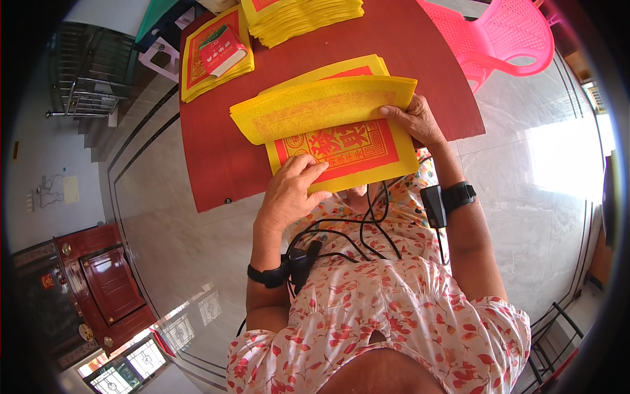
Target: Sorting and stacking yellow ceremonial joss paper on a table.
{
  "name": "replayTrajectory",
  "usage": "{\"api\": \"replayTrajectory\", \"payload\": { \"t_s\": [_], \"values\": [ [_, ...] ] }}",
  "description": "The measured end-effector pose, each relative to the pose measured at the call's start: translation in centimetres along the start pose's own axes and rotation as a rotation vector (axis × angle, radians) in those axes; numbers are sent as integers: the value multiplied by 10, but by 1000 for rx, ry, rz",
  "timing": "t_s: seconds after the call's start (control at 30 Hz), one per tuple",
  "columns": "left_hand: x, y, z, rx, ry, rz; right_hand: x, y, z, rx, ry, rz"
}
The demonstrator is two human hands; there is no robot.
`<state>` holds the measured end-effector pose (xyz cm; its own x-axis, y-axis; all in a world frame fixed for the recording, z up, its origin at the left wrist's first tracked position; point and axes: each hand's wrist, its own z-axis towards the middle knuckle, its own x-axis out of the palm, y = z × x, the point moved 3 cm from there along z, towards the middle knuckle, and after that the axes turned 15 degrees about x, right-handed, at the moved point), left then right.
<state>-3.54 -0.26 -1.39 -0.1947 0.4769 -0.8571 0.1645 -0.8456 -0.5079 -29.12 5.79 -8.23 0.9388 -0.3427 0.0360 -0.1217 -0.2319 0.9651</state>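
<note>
A stack of yellow joss paper sheets (344,182) with red printed panels lies at the near edge of the red table, its upper sheets folded back away from me. My right hand (418,120) grips the right side of these folded-back sheets, thumb on top and fingers behind. My left hand (295,189) rests at the lower left of the stack, fingertips on the printed panel and thumb near the bottom edge. Whether it pinches any sheet cannot be told. Beyond lie a thick stack of yellow sheets (307,22) and another stack (189,83) with a red-covered dictionary (222,51) on it.
The red table (221,147) has a curved-looking edge close to my body. A pink plastic chair (514,34) stands at the far right. Black cables (339,221) hang over my lap between my arms, running to devices strapped on both forearms. A metal railing (93,96) is at the left.
</note>
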Motion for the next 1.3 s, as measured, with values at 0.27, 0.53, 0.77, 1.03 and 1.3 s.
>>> {"api": "replayTrajectory", "payload": {
  "t_s": [0.27,0.53,0.77,1.03,1.3],
  "values": [
    [-1,3,1,20,-23,-18,-1,-1,1,-13,4,-8],
    [-2,-7,5,13,-3,56,0,1,0,1,-6,-29],
    [0,-3,4,12,-7,45,-1,0,0,-4,1,-8],
    [-2,3,2,13,-3,-53,1,1,-1,-11,-17,-28],
    [-3,5,3,56,-14,-67,1,1,-1,-6,-13,-30]
  ]
}}
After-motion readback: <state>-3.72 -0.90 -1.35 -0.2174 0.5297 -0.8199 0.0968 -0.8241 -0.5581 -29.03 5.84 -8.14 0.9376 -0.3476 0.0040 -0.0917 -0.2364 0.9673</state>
